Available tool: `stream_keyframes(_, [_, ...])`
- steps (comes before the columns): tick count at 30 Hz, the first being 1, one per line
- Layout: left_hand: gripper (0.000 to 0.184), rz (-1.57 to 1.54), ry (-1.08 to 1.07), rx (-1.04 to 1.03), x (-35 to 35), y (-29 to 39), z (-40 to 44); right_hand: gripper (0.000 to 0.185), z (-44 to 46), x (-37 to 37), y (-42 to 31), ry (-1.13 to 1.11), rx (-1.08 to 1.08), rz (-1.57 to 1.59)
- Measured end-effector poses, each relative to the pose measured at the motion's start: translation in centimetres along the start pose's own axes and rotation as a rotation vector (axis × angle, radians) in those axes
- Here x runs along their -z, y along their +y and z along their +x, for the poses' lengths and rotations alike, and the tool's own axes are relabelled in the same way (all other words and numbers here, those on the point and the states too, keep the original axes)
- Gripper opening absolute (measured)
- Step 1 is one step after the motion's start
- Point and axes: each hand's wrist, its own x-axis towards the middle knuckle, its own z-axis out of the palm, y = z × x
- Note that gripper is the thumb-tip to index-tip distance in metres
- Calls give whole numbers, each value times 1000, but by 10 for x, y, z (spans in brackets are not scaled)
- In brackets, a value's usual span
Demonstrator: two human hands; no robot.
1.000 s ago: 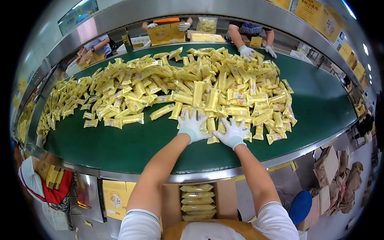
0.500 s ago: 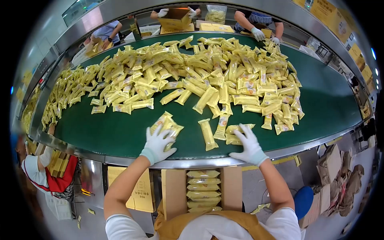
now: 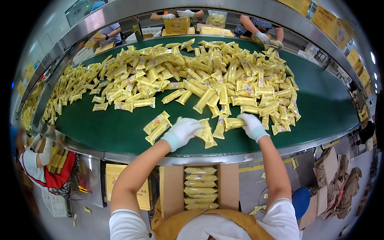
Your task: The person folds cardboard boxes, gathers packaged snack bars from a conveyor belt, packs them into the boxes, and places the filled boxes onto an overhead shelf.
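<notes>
My white-gloved left hand [image 3: 184,133] is closed on a yellow snack packet [image 3: 207,135] that lies slanted on the green conveyor belt [image 3: 104,136]. To its left rests a pair of packets [image 3: 157,127], side by side and apart from the fingers. My right hand [image 3: 253,125], also gloved, grips the right end of another yellow packet [image 3: 234,123]; its fingertips are partly hidden. Between the hands an upright packet [image 3: 220,127] touches the neighbouring ones. Below, against my body, an open carton [image 3: 173,192] holds a column of several packets [image 3: 200,184].
A large heap of packets [image 3: 192,74] spreads across the belt. The metal belt edge [image 3: 208,160] runs between it and the carton. Co-workers' gloved hands [image 3: 264,38] are at the far side, and a person with a red apron [image 3: 64,178] is at left. Flattened cardboard [image 3: 330,168] lies at right.
My left hand has let go of the two left packets and moved right onto another one. My right hand has shifted slightly forward and closed on a packet.
</notes>
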Motion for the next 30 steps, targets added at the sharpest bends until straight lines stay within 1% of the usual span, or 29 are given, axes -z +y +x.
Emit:
stream_keyframes(1, [45, 27, -99, -89, -10, -6, 17, 46, 3, -14, 6, -126, -94, -25])
stream_keyframes(3, [42, 254, -261, -281, -27, -5, 41, 43, 6, -30, 11, -100, 37, -142])
stream_keyframes(4, [42, 377, -394, -320, -39, -6, 47, 39, 16, -19, 2, -305, -117, -200])
stream_keyframes(5, [44, 321, -387, -317, -49, -8, 45, 39, 20, -8, -7, -357, -180, -211])
stream_keyframes(7, [44, 337, -341, -324, -52, -11, 44, 41, 22, 9, -21, -470, -312, -226])
stream_keyframes(8, [43, 346, -408, -207, -49, -12, 43, 48, 25, 14, -26, -401, -441, -152])
stream_keyframes(10, [42, 351, -547, 30, -32, -5, 38, 55, 27, 22, -37, -247, -503, 24])
stream_keyframes(11, [41, 239, -478, 128, -34, -17, 29, 56, 32, 23, -48, -186, -539, 129])
stream_keyframes(12, [41, 222, -450, 196, -32, -20, 21, 59, 40, 10, -53, -142, -558, 140])
stream_keyframes(13, [41, 206, -422, 264, -30, -22, 15, 58, 50, 2, -70, -141, -598, 36])
stream_keyframes(15, [41, 208, -381, 367, -22, -19, 3, 57, 61, -41, -83, -75, -619, -78])
stream_keyframes(17, [41, 209, -335, 457, -18, -21, -10, 56, 66, -50, -103, -176, -630, -103])
stream_keyframes(18, [41, 206, -309, 495, -17, -24, -17, 51, 67, -55, -102, -175, -612, -129])
stream_keyframes(21, [41, 255, -204, 566, -19, -44, -43, 43, 53, -61, -84, -177, -395, -225])
stream_keyframes(23, [41, 317, -115, 610, -17, -46, -55, 38, 30, -59, -75, -133, -153, -334])
stream_keyframes(25, [44, 263, -133, 647, -22, -41, -58, 36, 8, -54, -74, -78, 47, -430])
stream_keyframes(26, [45, 233, -144, 668, -24, -35, -60, 53, -1, -51, -76, -151, 42, -351])
stream_keyframes(27, [47, 203, -154, 690, -25, -28, -61, 62, -11, -46, -86, -106, 77, -363])
stream_keyframes(28, [60, 152, -279, 759, -11, -10, -55, 71, -22, -43, -98, -60, 111, -372])
stream_keyframes(29, [66, 230, -195, 672, -19, -8, -62, 80, -31, -43, -105, -13, 144, -379])
stream_keyframes(30, [71, 308, -112, 583, -25, -4, -73, 99, -36, -49, -103, -68, 136, -403])
